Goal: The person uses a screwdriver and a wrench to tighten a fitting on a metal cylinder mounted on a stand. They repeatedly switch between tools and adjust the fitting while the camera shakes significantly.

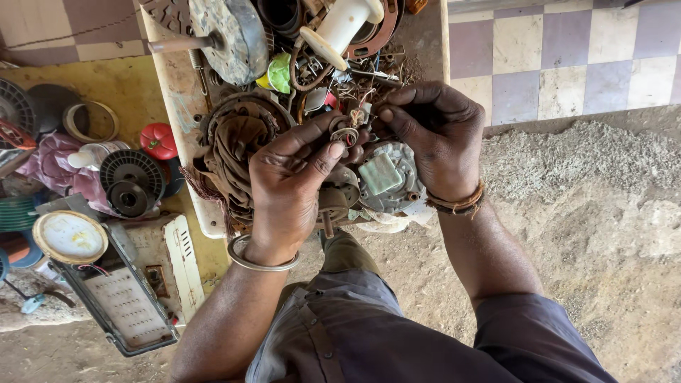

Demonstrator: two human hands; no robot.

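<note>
Left hand (294, 174) pinches a small metal ring (345, 134); right hand (433, 135), at 3 o'clock, grips what may be thin wires (357, 113), above the cluttered desk (177, 92).

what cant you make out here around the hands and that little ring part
- Small ring, head view: the left hand pinches it, fingers cover part of it; too small to tell its kind.
- Right hand: its fingertips curl inward, so what they grip is hidden.
- Motor part: partly hidden behind both hands.
- Grey disc: cut off by the top edge.
- Tray: crowded small parts blur together.
</note>
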